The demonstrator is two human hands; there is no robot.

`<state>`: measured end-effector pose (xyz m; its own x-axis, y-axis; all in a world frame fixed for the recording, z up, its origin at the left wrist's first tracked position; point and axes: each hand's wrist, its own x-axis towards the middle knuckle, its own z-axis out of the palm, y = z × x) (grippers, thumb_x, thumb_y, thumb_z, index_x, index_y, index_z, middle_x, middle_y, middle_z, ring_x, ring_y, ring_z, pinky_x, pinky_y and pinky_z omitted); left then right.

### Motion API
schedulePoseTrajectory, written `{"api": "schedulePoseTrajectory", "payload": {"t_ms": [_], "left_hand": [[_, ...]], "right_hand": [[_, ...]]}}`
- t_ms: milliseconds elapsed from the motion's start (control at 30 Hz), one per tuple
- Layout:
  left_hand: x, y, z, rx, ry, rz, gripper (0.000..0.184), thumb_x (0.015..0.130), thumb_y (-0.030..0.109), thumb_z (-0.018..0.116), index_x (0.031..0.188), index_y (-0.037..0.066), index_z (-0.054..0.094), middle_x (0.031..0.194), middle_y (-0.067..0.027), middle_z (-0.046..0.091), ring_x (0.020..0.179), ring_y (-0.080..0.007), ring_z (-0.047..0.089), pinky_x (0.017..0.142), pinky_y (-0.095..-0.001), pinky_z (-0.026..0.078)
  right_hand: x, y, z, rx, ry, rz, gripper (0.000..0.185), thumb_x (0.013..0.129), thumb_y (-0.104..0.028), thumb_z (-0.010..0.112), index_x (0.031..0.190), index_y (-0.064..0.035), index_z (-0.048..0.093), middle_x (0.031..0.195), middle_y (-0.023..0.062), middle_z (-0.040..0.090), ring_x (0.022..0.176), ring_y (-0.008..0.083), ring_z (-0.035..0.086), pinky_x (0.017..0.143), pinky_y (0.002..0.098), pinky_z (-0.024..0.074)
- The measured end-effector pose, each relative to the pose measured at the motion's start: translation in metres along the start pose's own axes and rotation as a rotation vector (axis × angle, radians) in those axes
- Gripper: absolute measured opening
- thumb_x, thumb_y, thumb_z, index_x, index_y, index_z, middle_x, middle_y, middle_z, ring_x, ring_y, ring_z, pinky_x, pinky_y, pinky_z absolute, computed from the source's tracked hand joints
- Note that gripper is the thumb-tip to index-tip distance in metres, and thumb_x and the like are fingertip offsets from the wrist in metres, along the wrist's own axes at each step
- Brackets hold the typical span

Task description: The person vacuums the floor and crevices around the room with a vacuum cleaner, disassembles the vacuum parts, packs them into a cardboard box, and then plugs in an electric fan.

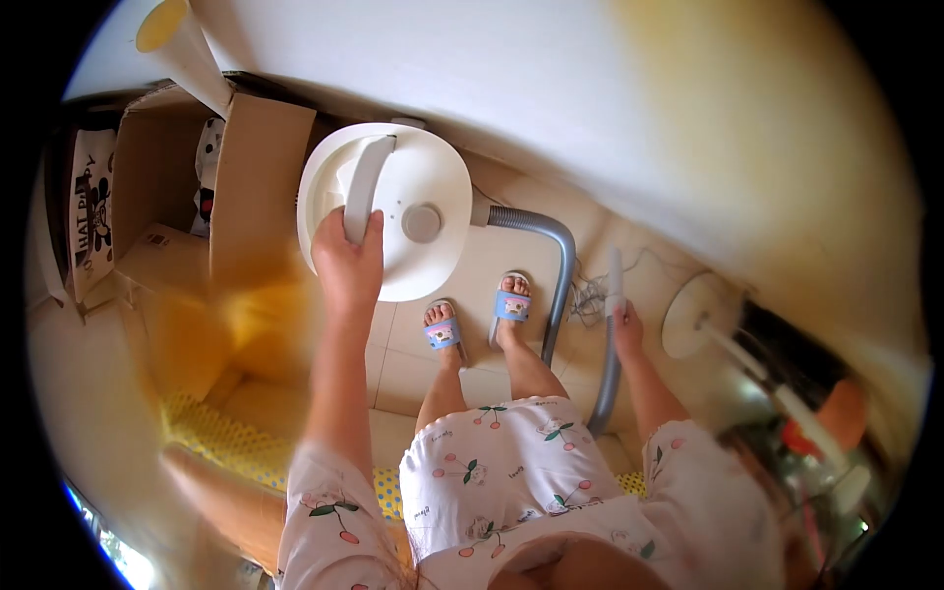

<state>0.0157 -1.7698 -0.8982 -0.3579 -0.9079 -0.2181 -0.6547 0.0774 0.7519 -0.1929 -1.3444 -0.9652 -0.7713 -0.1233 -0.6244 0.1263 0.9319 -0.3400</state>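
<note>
My left hand (348, 258) is closed around the grey carry handle (369, 177) on the lid of a white canister vacuum cleaner (438, 182). A round grey knob (422, 223) sits on the lid beside the handle. From the canister's side a ribbed grey hose (566, 258) curves down and loops toward my right. My right hand (627, 332) grips the grey hose handle (615, 275), which points upward, away from me. My feet, in blue slippers (442, 332), stand between the canister and the hose.
An open cardboard box (264, 167) with things inside stands left of the canister, near a white tube (187, 61) and a printed bag (93, 202). Tangled cable (590, 297) lies by the wall (629, 128). A round white base with a pole (723, 339) is at right. Yellow dotted fabric (221, 438) lies lower left.
</note>
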Motion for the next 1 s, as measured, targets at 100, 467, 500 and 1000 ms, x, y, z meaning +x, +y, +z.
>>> {"api": "schedulePoseTrajectory", "payload": {"t_ms": [100,467,500,1000], "left_hand": [[0.026,0.001,0.006,0.057,0.037,-0.052,0.02,0.075,0.013,0.064,0.075,-0.005,0.055,0.058,-0.0133,0.051,0.049,-0.0211,0.045,0.048,-0.0329,0.037],[0.046,-0.012,0.065,0.567,0.386,0.463,0.07,0.069,0.038,0.07,0.114,-0.007,0.041,0.114,-0.0207,0.043,0.108,-0.0347,0.039,0.088,-0.0412,0.038],[0.035,0.024,0.056,0.661,0.436,0.395,0.074,0.068,0.038,0.071,0.118,-0.004,0.037,0.118,-0.0191,0.039,0.111,-0.0346,0.035,0.09,-0.0427,0.036],[-0.136,0.149,0.103,-0.9,-0.608,-0.492,0.04,0.087,0.031,0.05,0.113,0.004,0.039,0.095,-0.011,0.053,0.084,-0.0219,0.053,0.076,-0.0356,0.045]], "right_hand": [[0.007,-0.017,0.0,0.094,-0.026,0.001,0.039,0.088,-0.027,0.048,0.122,-0.0106,0.041,0.061,0.0053,0.051,0.046,0.0133,0.052,0.041,0.0275,0.0438],[-0.019,-0.1,-0.017,0.192,0.167,-0.092,0.056,0.084,-0.037,0.051,0.128,-0.0062,0.033,0.078,0.0154,0.061,0.068,0.0247,0.06,0.06,0.0348,0.0469],[-0.021,-0.108,-0.015,0.29,0.196,-0.128,0.056,0.084,-0.035,0.052,0.128,-0.0052,0.034,0.082,0.0158,0.061,0.069,0.0247,0.06,0.062,0.0343,0.0469],[0.014,-0.116,-0.087,0.305,0.185,-0.537,0.054,0.076,-0.018,0.059,0.121,0.0014,0.038,0.12,0.0211,0.042,0.112,0.0331,0.042,0.094,0.0372,0.0343]]}}
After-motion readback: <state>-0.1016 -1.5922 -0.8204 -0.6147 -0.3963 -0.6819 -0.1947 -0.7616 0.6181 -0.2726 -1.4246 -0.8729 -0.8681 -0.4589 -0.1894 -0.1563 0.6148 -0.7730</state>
